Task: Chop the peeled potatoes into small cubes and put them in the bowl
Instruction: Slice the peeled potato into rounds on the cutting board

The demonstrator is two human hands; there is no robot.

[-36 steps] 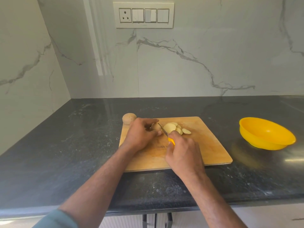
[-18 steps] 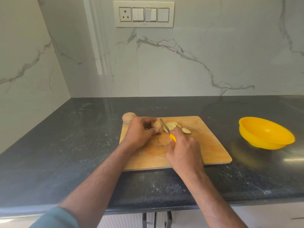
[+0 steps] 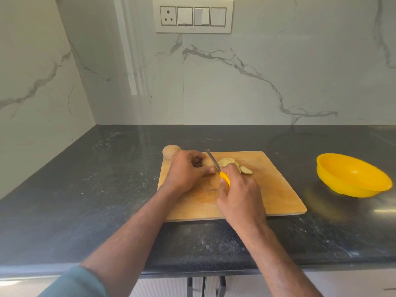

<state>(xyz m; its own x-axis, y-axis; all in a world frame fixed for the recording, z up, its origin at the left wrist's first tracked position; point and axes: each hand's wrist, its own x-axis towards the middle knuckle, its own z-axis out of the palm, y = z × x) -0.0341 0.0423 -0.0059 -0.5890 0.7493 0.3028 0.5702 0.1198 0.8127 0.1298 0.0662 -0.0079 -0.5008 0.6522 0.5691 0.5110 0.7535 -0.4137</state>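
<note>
On the wooden cutting board (image 3: 276,189), my left hand (image 3: 186,170) grips a partly sliced potato (image 3: 207,162) and steadies it. My right hand (image 3: 240,195) holds a knife by its yellow handle (image 3: 225,179); the blade (image 3: 213,159) stands against the potato's cut end. Several round potato slices (image 3: 232,165) lie just right of the blade. A whole potato (image 3: 170,150) sits at the board's far left corner. The yellow bowl (image 3: 353,175) stands on the counter to the right, nothing visible in it.
The dark stone counter (image 3: 96,189) runs to marble walls at the back and left. A switch panel (image 3: 194,16) hangs on the back wall. The counter's front edge lies under my forearms.
The knife blade has lifted and shifted left along the potato, away from the fallen slices. My left hand has drawn back a little on the potato.
</note>
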